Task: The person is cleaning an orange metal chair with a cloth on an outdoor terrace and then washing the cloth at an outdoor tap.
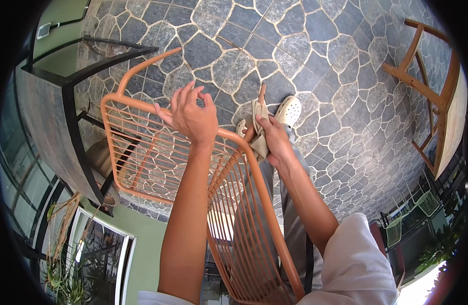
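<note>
An orange metal chair with thin parallel rods in its seat and back is tilted in front of me. My left hand is over the seat's tubular frame, its fingers bent and apart, with no object visible in them. Its little finger side lies at the tube; contact is hard to judge. My right hand grips a beige cloth, which is wrapped around an orange chair leg. The leg's tip sticks out beyond the cloth. Folds and fingers hide the leg's middle.
Cream perforated clogs are on my feet, on a stone-patterned tile floor. At left stands a black-framed table. Wooden furniture with angled legs is at right. Hanging plants are at lower left.
</note>
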Action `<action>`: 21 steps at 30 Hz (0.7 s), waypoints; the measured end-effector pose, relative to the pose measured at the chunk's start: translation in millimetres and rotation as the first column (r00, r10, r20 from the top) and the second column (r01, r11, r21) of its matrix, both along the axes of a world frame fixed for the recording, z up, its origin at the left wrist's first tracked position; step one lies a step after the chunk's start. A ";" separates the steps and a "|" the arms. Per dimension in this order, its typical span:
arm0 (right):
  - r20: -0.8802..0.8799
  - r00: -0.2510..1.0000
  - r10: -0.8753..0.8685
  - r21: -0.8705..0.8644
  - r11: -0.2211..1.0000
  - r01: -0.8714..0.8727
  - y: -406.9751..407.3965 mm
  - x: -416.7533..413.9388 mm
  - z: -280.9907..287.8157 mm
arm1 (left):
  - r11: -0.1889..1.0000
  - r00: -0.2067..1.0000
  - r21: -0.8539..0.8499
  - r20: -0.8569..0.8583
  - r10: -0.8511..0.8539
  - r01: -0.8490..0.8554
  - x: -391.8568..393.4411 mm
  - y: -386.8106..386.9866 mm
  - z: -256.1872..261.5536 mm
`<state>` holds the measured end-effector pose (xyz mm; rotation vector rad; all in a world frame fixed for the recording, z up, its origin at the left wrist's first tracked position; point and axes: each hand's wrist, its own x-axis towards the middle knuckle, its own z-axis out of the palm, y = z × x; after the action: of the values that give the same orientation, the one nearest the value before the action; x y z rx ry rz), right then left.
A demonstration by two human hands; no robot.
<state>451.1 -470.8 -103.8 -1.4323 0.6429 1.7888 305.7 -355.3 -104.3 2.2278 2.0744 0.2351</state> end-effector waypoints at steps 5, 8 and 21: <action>0.247 0.965 0.091 0.088 0.989 -0.116 -3.6 -26.6 9.0 | 1.000 1.000 0.001 0.007 0.015 -0.015 -12.4 -0.1 3.9; 0.249 0.963 -0.099 -0.083 0.989 0.124 3.6 -32.5 -80.5 | 1.000 1.000 0.013 -0.014 0.000 0.000 -14.4 2.4 5.9; -0.071 0.989 -0.129 0.095 0.986 0.135 -19.3 18.5 -113.5 | 0.997 0.995 0.074 0.096 0.018 -0.026 2.8 0.9 -1.5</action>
<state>469.6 -490.1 -217.3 -1.2407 0.6570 1.7440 308.5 -354.4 -105.8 2.1895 2.0749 0.4193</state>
